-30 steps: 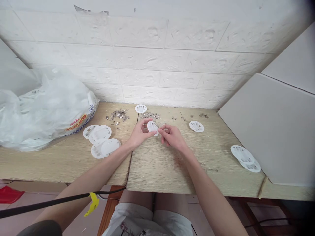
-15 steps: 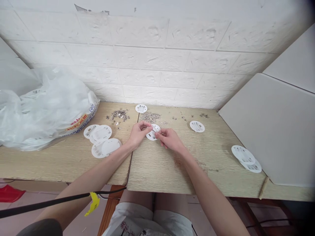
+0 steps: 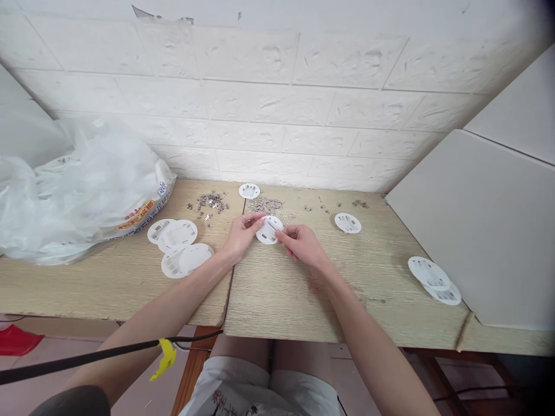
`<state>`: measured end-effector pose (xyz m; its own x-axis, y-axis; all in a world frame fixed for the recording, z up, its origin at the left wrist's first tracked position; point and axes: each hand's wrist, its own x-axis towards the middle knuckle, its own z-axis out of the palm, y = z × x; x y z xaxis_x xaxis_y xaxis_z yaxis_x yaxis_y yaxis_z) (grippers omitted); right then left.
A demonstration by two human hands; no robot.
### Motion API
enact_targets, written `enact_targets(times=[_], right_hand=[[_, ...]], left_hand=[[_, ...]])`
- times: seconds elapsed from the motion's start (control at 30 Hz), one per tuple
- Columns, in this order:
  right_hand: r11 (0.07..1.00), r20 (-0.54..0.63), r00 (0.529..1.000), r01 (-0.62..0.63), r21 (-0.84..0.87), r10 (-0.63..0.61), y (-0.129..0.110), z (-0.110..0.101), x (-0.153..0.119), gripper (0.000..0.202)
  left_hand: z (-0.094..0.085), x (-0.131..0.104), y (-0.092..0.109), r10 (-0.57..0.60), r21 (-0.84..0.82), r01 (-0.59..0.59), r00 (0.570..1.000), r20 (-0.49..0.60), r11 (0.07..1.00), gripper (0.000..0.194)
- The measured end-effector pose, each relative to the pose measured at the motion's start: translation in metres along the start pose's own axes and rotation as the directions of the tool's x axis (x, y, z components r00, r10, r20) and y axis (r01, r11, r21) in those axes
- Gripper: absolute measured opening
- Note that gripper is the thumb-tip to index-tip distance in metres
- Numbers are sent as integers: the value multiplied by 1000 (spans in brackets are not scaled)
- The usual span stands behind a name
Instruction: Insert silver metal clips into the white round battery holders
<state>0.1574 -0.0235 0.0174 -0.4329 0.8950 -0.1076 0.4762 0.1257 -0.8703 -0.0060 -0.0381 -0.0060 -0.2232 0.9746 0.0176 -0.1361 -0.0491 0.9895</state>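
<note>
The slotted white plastic disc (image 3: 267, 233) is pinched by the left hand (image 3: 243, 236); its right edge is met by the right hand's (image 3: 302, 242) curled fingers, their hold unclear.

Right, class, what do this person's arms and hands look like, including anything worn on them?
The left hand and right hand show no gloves, rings or watch; the left forearm and right forearm show no sleeves. A black cable with a yellow tag crosses in front of the left forearm.
</note>
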Motion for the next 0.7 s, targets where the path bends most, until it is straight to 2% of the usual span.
enact_targets(times=[0.17, 0.33, 0.53, 0.7], right_hand=[[992, -52, 996, 66, -108, -72, 3, 4, 2, 29], [971, -103, 975, 179, -157, -197, 7, 13, 5, 32], [952, -152, 951, 240, -191, -271, 9, 24, 7, 35], [934, -130, 938, 292, -208, -322, 9, 24, 6, 34]], left_hand=[[2, -2, 1, -4, 44, 1, 998, 57, 999, 25], [4, -2, -2, -33, -7, 33, 995, 95, 999, 21], [2, 1, -12, 24, -35, -20, 992, 125, 999, 24], [4, 0, -9, -28, -177, 49, 993, 116, 983, 23]])
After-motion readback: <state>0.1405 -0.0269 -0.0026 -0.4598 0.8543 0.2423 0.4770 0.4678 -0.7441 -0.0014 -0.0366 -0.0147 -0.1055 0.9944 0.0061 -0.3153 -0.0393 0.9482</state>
